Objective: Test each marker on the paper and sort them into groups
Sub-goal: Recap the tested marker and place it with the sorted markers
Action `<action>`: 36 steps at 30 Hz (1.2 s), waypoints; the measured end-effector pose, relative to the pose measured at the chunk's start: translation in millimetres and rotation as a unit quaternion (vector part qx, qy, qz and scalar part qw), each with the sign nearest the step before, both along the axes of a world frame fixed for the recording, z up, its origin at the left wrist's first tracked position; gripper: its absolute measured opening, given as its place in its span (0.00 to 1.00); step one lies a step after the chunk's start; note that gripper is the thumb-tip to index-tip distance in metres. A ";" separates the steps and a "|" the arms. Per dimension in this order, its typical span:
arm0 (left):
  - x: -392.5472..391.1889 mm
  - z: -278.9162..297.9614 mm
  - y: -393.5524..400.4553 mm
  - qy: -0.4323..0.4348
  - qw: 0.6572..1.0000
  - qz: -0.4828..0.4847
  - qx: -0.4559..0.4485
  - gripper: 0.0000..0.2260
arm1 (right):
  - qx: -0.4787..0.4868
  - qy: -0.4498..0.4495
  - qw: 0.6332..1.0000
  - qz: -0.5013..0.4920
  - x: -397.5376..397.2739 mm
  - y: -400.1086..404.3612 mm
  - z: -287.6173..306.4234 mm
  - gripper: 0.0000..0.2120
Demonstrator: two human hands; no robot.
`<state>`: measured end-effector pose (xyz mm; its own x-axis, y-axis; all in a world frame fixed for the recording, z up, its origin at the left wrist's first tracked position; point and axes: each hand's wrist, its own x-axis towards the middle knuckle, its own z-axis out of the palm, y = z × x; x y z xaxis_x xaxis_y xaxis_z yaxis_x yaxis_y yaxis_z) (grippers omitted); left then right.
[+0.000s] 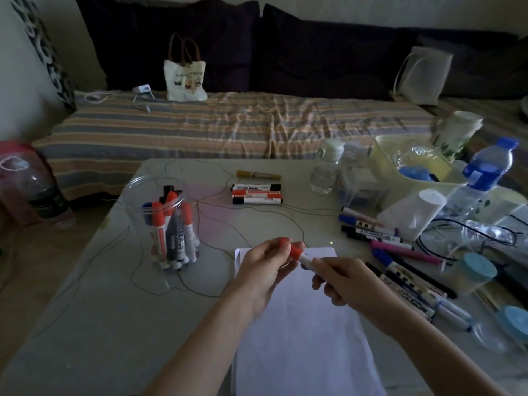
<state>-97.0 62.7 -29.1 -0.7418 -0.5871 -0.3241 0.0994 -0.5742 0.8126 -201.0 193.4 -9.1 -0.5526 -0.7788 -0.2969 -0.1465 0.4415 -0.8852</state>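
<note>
Above the white paper I hold a red-capped marker. My right hand grips its white barrel. My left hand pinches the red cap with its fingertips. A clear jar at the left holds several red, blue and black markers standing upright. Three markers lie side by side in a group at the back of the table, with a yellow marker just behind them. A pile of blue, black and pink markers lies to the right of the paper.
A thin cord loops across the table. At the right stand water bottles, a yellow bin, a fallen white cup and blue-lidded jars. A striped sofa with a tote bag lies behind the table.
</note>
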 end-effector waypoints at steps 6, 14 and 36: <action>-9.2 -3.1 3.5 -0.006 0.996 0.087 0.019 0.08 | -0.045 0.253 0.966 -0.013 8.9 -2.0 -6.9 0.11; -14.7 -9.9 -15.8 -0.096 0.968 0.217 0.087 0.07 | -0.108 0.481 0.869 0.032 6.1 6.4 -21.7 0.03; -11.6 -54.6 -11.5 -0.276 0.618 -0.165 -0.718 0.18 | -0.179 -0.105 0.958 -0.196 -40.0 7.5 -20.6 0.14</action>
<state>-108.6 51.2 -83.7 -0.9072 -0.4093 0.0976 -0.3498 0.8625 0.3657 -241.0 200.9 -29.7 -0.7804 -0.5968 -0.1865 0.1670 0.0885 -0.9820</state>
